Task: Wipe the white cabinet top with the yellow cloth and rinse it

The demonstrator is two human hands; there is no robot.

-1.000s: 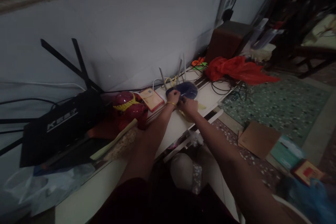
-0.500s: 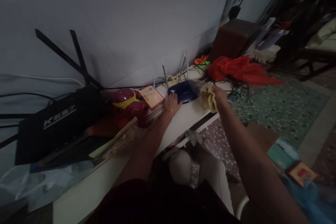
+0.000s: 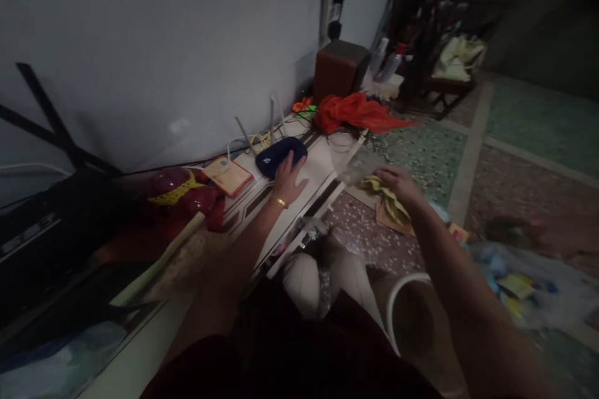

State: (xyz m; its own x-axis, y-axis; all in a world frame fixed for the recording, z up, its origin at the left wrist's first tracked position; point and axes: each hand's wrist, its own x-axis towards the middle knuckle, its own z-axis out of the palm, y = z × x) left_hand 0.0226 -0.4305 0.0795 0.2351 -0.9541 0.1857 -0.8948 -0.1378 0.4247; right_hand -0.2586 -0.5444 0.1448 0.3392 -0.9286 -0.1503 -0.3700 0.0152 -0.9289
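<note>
My left hand [image 3: 287, 182] lies with spread fingers on the dark blue router [image 3: 270, 161], whose thin antennas stand up behind it. The router rests on a long white shelf top [image 3: 318, 162] against the wall. Off the shelf's front edge, over the floor, my right hand [image 3: 399, 184] is closed around a crumpled yellow cloth [image 3: 392, 206]. The cloth hangs below the fingers and is smeared by motion. A pale, see-through blur beside it is too indistinct to name.
Left of the router lie an orange-edged booklet [image 3: 229, 176] and a dark red, shiny object with yellow netting [image 3: 175, 190]. Farther right are a red plastic bag [image 3: 350, 113], loose cables and a brown box-shaped speaker [image 3: 340, 72]. A white-rimmed bucket [image 3: 392, 302] stands near my legs.
My right hand has swung the yellow cloth away from the router, out past the shelf edge. My left hand has slid farther onto the router's top. The view has turned right.
</note>
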